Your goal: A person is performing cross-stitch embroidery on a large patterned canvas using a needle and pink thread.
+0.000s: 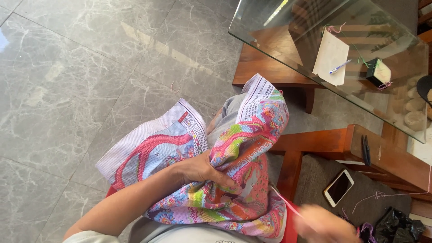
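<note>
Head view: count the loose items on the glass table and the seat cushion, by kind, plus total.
Paper sheet on the glass table: 1
Pen: 1
Small box with thread: 1
Phone on the seat cushion: 1
Black bag: 1
Total: 5
</note>
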